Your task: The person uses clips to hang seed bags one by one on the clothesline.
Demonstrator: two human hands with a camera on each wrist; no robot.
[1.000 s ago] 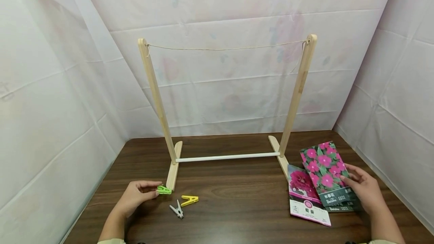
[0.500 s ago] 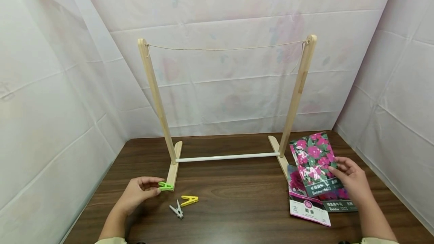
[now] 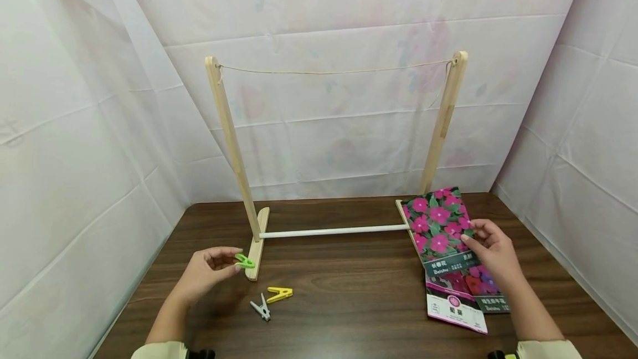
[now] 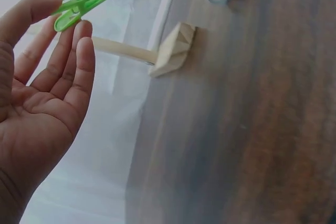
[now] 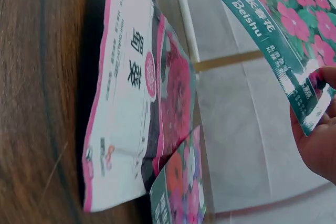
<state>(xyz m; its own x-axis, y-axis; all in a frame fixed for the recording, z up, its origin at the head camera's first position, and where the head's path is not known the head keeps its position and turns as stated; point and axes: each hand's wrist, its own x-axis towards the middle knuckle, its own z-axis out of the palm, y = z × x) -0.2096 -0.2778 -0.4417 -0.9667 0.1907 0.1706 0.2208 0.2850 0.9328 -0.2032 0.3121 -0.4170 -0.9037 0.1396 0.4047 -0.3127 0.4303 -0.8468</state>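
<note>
Between thumb and fingertips my left hand [image 3: 204, 273] pinches a green clothespin [image 3: 244, 261], lifted off the table beside the frame's left foot. In the left wrist view the clothespin [image 4: 84, 4] is held at its handle end. My right hand [image 3: 493, 251] grips the right edge of a seed packet with pink flowers [image 3: 438, 226], raised above two others. Beneath it lie a white-and-pink seed packet [image 3: 454, 306] and a dark seed packet with mixed flowers [image 3: 490, 295], both partly covered. A yellow clothespin [image 3: 280, 293] and a grey clothespin [image 3: 261, 309] lie near my left hand.
A wooden frame [image 3: 231, 148] stands at the table's back, its posts joined by a thin string [image 3: 329, 73] on top and a white rod [image 3: 334, 231] below. Pale cloth [image 3: 319, 132] hangs behind and at both sides. The table [image 3: 339, 287] is dark wood.
My right hand has lifted the pink-flower packet off the pile and carried it left and up, uncovering the mixed-flower packet. My left hand has raised the green clothespin slightly.
</note>
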